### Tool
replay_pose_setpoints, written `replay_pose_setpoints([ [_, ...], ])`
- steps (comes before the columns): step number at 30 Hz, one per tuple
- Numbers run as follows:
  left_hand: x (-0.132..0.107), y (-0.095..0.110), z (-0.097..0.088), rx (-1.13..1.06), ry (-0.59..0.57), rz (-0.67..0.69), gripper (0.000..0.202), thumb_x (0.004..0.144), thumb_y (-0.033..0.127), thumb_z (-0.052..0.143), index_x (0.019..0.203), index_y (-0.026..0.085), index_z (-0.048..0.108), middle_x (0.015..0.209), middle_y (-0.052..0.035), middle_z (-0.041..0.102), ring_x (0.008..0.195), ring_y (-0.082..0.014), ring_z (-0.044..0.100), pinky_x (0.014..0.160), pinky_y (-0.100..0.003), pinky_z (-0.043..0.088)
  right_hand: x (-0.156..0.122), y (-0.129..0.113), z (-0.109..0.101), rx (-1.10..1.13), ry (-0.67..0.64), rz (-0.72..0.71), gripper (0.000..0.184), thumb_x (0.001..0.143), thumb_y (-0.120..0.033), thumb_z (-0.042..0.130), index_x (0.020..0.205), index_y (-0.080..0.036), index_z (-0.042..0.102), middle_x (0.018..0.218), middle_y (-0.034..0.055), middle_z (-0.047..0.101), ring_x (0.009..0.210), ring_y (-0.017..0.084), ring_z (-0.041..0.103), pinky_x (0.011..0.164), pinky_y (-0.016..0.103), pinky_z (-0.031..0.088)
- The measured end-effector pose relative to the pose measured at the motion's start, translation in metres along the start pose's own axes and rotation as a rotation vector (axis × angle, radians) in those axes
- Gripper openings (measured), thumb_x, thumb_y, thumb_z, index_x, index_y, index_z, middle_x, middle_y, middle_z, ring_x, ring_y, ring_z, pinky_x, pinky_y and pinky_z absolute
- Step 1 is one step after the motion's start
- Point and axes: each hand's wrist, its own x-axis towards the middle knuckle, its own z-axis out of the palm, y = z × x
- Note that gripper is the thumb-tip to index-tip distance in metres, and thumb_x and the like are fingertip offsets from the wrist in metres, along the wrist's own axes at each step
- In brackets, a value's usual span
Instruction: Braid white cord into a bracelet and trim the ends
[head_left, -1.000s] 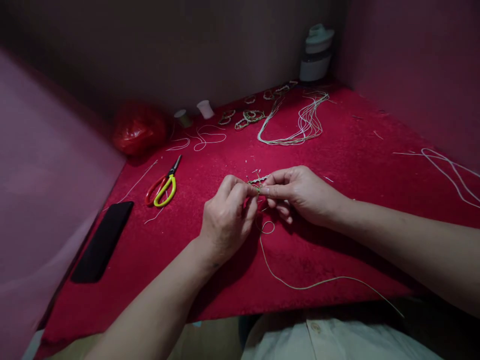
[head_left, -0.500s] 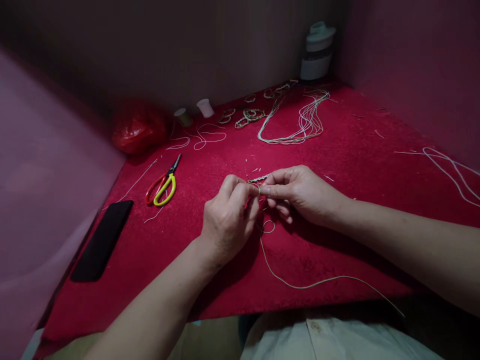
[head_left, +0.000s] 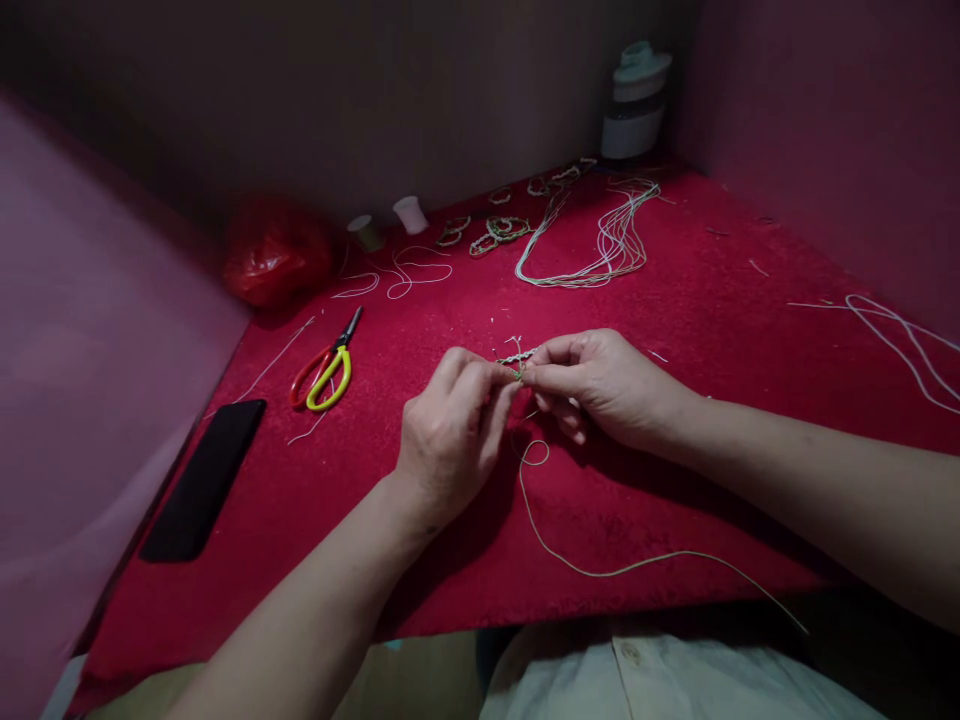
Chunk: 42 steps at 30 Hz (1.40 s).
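We are knotting the braid [head_left: 517,357]: our left hand [head_left: 450,440] and right hand [head_left: 600,385] both pinch it; next, a steady pull on the cord [head_left: 600,572].

Dim booth, light falling from overhead

The red desk [head_left: 675,300] glows mid-frame; the walls sink into murk, wide-angle bending warps the edges, and soft shadows pool under both forearms.

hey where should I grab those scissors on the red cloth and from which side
Take the scissors by the looped handles, one red and one yellow-green, which lie nearest you. The closed blades point away toward the back wall, so come in from the near side with the left hand, which is closest; nothing lies on the handles.
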Motion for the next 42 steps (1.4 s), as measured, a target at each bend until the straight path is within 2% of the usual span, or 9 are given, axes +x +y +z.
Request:
replay_pose_setpoints([
  [5,0.007,-0.004,-0.007,-0.321,-0.025,-0.441,0.004,0.084,0.016,0.061,0.081,0.015,0.063,0.076,-0.0012,0.063,0.07,-0.0099,0.057,0.066,-0.021,0.046,0.001,0.0,-0.002,0.066,0.046,-0.038,0.027,0.084,-0.02,0.059,0.057,-0.016,0.052,0.038,-0.0047,0.045,0.029,0.006,0.04,0.029,0.018,0.03],
  [8,0.011,0.001,-0.009,-0.63,-0.154,-0.764,0.009,0.082,0.024,0.063,0.081,0.015,0.064,0.067,0.0009,0.06,0.057,-0.008,0.052,0.054,-0.019,0.042,0.001,0.0,-0.003,0.108,0.051,-0.078,0.025,0.083,-0.022,0.061,0.06,-0.016,0.053,0.039,-0.0053,0.046,0.029,0.006,0.04,0.03,0.018,0.03],
  [11,0.014,0.006,-0.009,-0.879,-0.324,-0.949,0.016,0.078,0.031,0.068,0.082,0.015,0.065,0.058,0.0031,0.055,0.045,-0.0054,0.042,0.043,-0.018,0.031,0.002,0.0,-0.004,0.132,0.064,-0.094,0.023,0.082,-0.022,0.062,0.061,-0.016,0.054,0.041,-0.0055,0.047,0.03,0.005,0.04,0.029,0.018,0.03],
  [14,0.014,0.005,-0.01,-0.974,-0.404,-0.989,0.016,0.075,0.028,0.07,0.073,0.014,0.064,0.054,0.0034,0.052,0.043,-0.0034,0.038,0.041,-0.016,0.026,0.003,0.001,-0.005,0.139,0.063,-0.09,0.024,0.082,-0.022,0.063,0.061,-0.017,0.053,0.043,-0.0052,0.048,0.03,0.005,0.039,0.029,0.018,0.03],
  [21,0.015,-0.011,-0.013,-1.167,-0.306,-1.078,0.013,0.076,0.028,0.069,0.074,0.016,0.063,0.046,0.0056,0.046,0.037,-0.0041,0.035,0.035,-0.016,0.02,0.006,0.004,-0.007,0.199,0.078,-0.105,0.021,0.08,-0.021,0.063,0.062,-0.016,0.053,0.048,-0.0047,0.049,0.032,0.004,0.037,0.029,0.019,0.032],
  [27,0.021,-0.011,-0.011,-1.225,0.0,-1.122,0.013,0.069,0.018,0.069,0.072,0.016,0.057,0.069,0.0034,0.061,0.039,-0.0025,0.042,0.033,-0.016,0.026,0.007,0.007,-0.007,0.294,0.085,-0.075,0.018,0.078,-0.019,0.064,0.065,-0.016,0.053,0.052,-0.0049,0.052,0.033,0.004,0.037,0.029,0.018,0.032],
  [33,0.021,-0.009,-0.012,-1.176,0.079,-1.153,0.013,0.071,0.021,0.069,0.072,0.017,0.057,0.062,0.0054,0.057,0.039,-0.0022,0.044,0.035,-0.014,0.03,0.008,0.008,-0.008,0.311,0.091,-0.092,0.017,0.08,-0.02,0.064,0.067,-0.016,0.053,0.053,-0.0048,0.053,0.033,0.003,0.038,0.029,0.017,0.033],
  [39,0.016,0.0,-0.011,-1.223,-0.262,-1.324,0.019,0.074,0.031,0.071,0.078,0.013,0.067,0.054,0.0035,0.055,0.034,-0.0015,0.041,0.031,-0.012,0.024,0.007,0.005,-0.006,0.258,0.117,-0.111,0.019,0.08,-0.021,0.064,0.066,-0.017,0.052,0.052,-0.0054,0.052,0.033,0.004,0.039,0.03,0.018,0.033],
  [42,0.015,0.003,-0.006,-1.381,-0.304,-1.375,0.02,0.078,0.03,0.068,0.084,0.011,0.067,0.055,0.0035,0.054,0.033,-0.0004,0.037,0.03,-0.011,0.022,0.003,0.003,-0.002,0.203,0.098,-0.109,0.021,0.081,-0.022,0.062,0.064,-0.017,0.052,0.05,-0.0051,0.051,0.032,0.004,0.039,0.03,0.018,0.033],
])
